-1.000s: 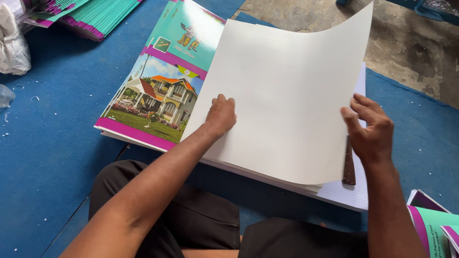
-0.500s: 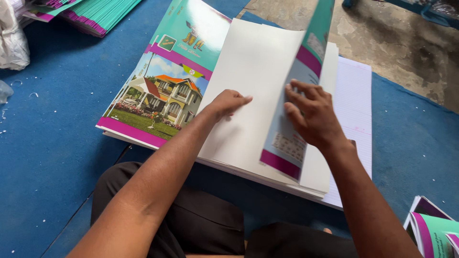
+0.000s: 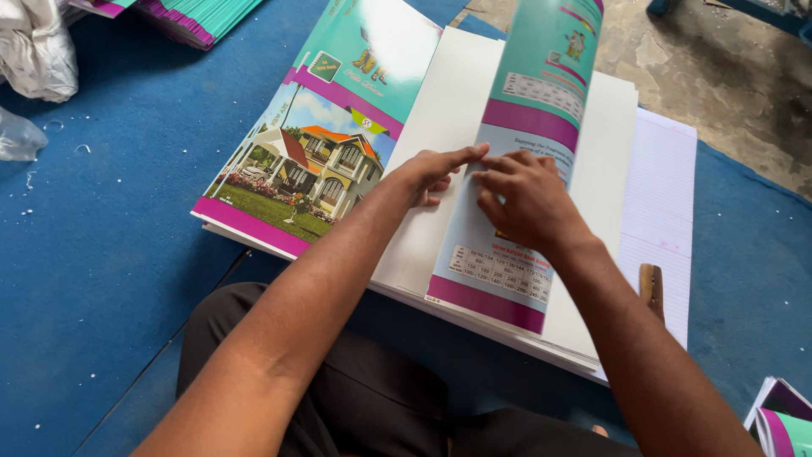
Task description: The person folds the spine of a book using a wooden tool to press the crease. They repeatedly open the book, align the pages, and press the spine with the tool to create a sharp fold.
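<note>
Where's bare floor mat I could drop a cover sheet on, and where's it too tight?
The widest free patch is blue mat left of the printed cover sheets, bordered above by the stacked covers and clear plastic. A narrower strip lies right of the lined paper. It is crowded at the middle, where left hand and right hand press the folding cover.
</note>
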